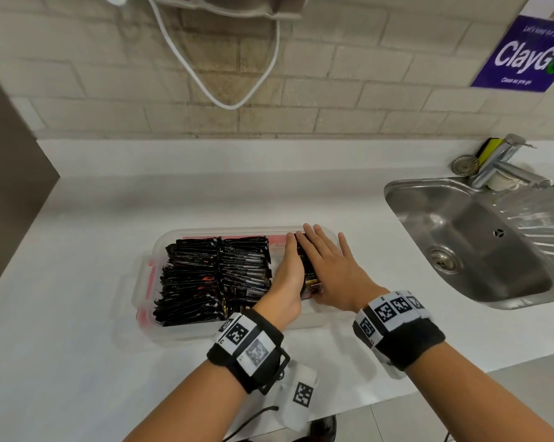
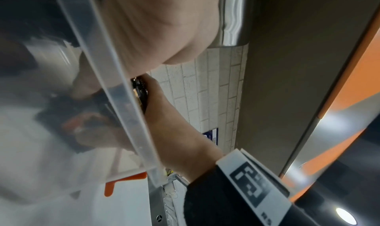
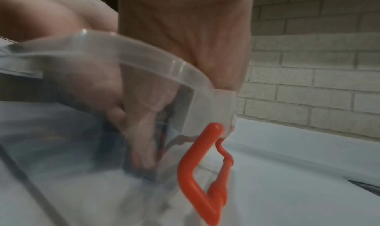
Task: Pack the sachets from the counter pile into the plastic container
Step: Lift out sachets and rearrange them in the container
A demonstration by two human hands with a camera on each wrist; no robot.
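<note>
— Leftmost on the white counter [image 1: 78,282]?
— Clear plastic container [image 1: 148,260], long axis running left to right, red-orange latch [image 3: 197,172] hanging at one end.
— Inside, at the left?
— Two rows of packed sachets [image 1: 212,275], dark and glossy, stood on edge and stacked front to back, each with its long side lying left to right.
— Next over?
— Left hand [image 1: 288,275], reaching into the right part of the container, fingers straight and together, edge-on against the packed rows on one side and a small bundle of sachets [image 1: 307,266] on the other. Flat, not curled; no grip visible from the head view.
— And that bundle?
— Sandwiched between both hands, long axis pointing away toward the tiled wall, standing on edge inside the container near its right end.
— Right hand [image 1: 336,269]?
— Flat as well, fingers spread and straight, palm pressing the bundle's right face. Thumb hidden, so hard to say whether tucked under.
— Farther right?
— Steel sink [image 1: 479,250] sunk into the counter, tap [image 1: 505,167] behind, a yellow sponge [image 1: 489,148] just beside the tap.
</note>
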